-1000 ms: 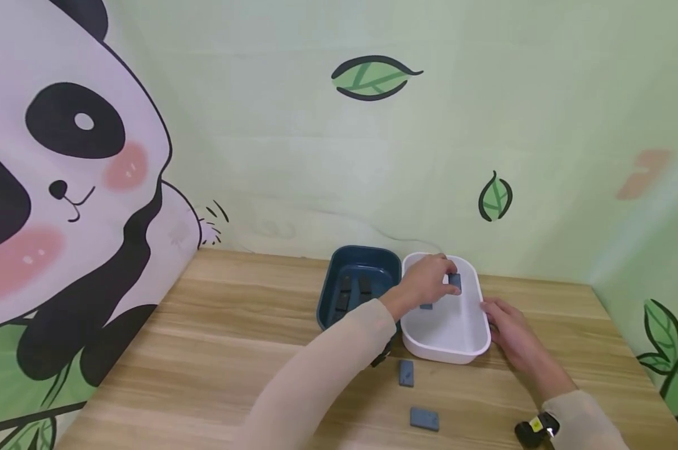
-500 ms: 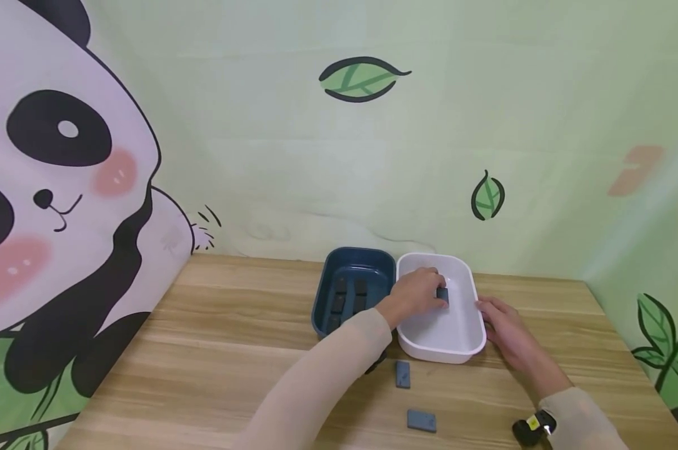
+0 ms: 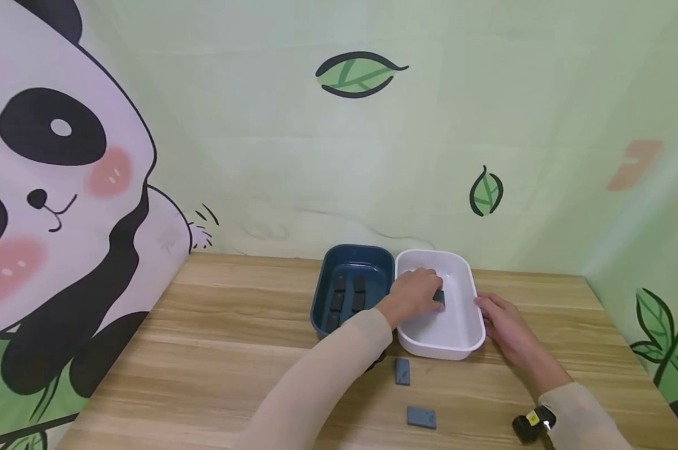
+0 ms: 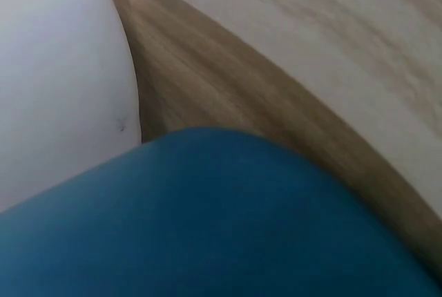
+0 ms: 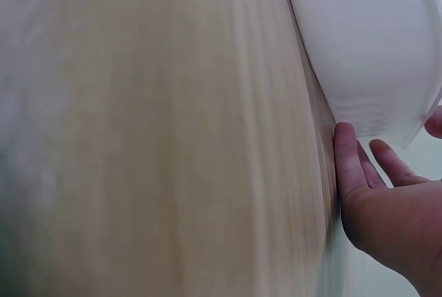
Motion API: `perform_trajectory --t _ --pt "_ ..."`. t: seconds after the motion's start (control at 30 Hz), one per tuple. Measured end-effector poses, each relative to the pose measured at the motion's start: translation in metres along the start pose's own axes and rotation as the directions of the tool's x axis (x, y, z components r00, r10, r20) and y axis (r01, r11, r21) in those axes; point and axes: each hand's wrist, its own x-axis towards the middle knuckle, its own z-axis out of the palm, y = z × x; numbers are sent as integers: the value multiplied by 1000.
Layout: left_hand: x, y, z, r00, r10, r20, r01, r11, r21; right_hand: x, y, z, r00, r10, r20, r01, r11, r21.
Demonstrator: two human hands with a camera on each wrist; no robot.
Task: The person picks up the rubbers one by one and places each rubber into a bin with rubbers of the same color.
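My left hand [image 3: 418, 292] reaches into the white tray [image 3: 442, 349] and pinches a small blue-grey rectangular block [image 3: 440, 297] low inside it, the fingers partly hiding the block. My right hand [image 3: 504, 322] rests against the tray's right side, thumb at the rim. In the right wrist view, fairly straight fingers [image 5: 351, 155] lie by the lower part of the tray's outer wall [image 5: 366, 41]. Two more blue-grey blocks lie on the table in front: an upright one [image 3: 402, 372] and a sideways one [image 3: 421, 417]. The left wrist view shows no hand.
A dark blue tray [image 3: 318, 300] stands directly left of the white one and holds several black rectangular blocks [image 3: 359, 294]. My left forearm crosses its front corner. The wooden table [image 3: 232, 306] meets a green wall [image 3: 260, 156] with panda and leaf drawings behind the trays.
My left hand has gone down and slightly left into the white tray with the block between its fingers. My right hand keeps its place at the tray's side.
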Motion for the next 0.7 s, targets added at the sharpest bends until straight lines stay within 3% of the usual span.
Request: perform_trajectory --t 0.2,0.7 --pt "4 1 2 999 -21 25 20 1000 9 -2 -1 1 1000 0 4 0 1000 -1" --pt "1 2 -1 1000 -26 16 26 999 25 -1 -2 0 1000 3 11 -3 1000 -4"
